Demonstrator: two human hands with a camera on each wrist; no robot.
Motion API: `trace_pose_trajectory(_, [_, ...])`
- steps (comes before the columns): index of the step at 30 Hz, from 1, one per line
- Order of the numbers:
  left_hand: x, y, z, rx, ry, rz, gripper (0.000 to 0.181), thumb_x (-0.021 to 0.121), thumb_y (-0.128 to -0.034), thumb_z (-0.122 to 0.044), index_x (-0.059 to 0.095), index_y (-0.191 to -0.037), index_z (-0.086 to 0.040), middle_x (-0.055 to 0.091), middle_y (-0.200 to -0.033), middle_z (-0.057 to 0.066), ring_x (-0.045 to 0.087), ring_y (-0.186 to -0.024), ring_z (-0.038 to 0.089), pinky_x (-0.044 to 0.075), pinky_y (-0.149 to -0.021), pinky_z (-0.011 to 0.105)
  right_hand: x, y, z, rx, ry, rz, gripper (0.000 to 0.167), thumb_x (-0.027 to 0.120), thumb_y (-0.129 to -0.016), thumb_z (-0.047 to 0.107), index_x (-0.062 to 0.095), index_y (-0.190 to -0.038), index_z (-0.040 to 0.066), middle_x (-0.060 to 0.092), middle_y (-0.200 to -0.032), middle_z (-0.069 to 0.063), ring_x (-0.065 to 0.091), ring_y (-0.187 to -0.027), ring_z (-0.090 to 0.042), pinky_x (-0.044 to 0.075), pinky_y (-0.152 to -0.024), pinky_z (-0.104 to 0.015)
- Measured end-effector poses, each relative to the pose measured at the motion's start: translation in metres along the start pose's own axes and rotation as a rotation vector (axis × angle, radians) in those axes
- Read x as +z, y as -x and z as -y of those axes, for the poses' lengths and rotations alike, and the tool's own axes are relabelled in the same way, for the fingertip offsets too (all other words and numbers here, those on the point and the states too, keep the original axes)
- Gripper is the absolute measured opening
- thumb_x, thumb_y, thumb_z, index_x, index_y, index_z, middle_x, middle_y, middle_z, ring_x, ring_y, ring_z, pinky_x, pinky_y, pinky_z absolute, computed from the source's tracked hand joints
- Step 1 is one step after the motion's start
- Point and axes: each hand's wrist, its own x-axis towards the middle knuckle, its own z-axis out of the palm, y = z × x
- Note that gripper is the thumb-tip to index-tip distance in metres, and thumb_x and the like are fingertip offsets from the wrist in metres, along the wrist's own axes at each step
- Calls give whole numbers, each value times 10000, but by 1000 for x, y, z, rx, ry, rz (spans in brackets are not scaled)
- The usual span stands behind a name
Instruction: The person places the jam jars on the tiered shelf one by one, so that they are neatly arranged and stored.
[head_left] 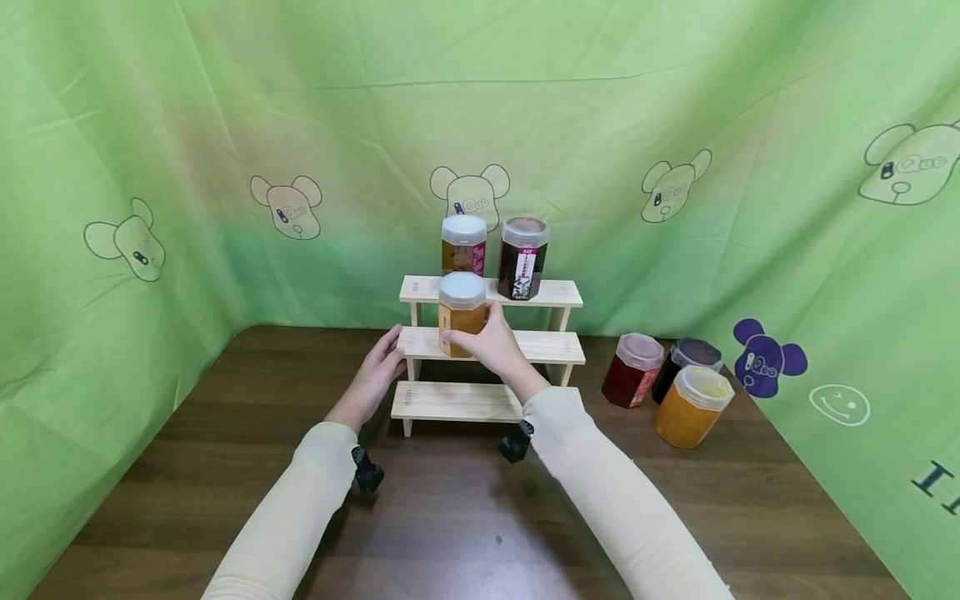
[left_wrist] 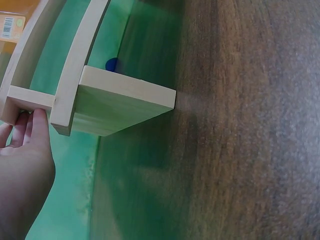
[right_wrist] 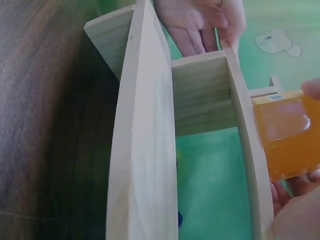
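Observation:
My right hand (head_left: 493,340) grips a jar of orange-yellow contents (head_left: 462,317) with a translucent lid, thumb at its front and fingers round its right side. The jar is upright at the left part of the middle step of a three-tier wooden display stand (head_left: 457,402). In the right wrist view the jar's base (right_wrist: 287,140) is at the board's edge. My left hand (head_left: 375,371) holds the left end of that same step. Its fingers (left_wrist: 37,125) press the side panel from outside, while the thumb lies at the board's corner in the right wrist view.
On the top step stand an amber jar (head_left: 463,250), partly hidden, and a dark jar (head_left: 523,260). To the stand's right, on the brown table (head_left: 225,467), are a red jar (head_left: 632,372), a dark jar (head_left: 678,362) and a yellow jar (head_left: 692,412). A green curtain (head_left: 360,125) surrounds the table.

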Motion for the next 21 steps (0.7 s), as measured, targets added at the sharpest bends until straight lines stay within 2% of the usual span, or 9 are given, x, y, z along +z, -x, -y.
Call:
trace_pose_trajectory(10, [0,-1,0,-8,6,-7,543,340,-1102,-105,144,-1601,-18,181,-1629,183,220,-1484,275,272,-1192,438,-4,0,2,21,41,19,838,815,-843,330,292,-1448,80,448,-1415,-143,455,-1317,-295,385,-1116,-465])
trace_pose_trajectory(21, [2,0,0,-8,5,-10,542,344,-1100,-101,153,-1601,-24,179,-1629,186,219,-1485,281,267,-1193,452,-5,2,2,25,87,3,901,825,-820,396,282,-1472,93,463,-1430,-157,463,-1322,-298,395,-1107,-470])
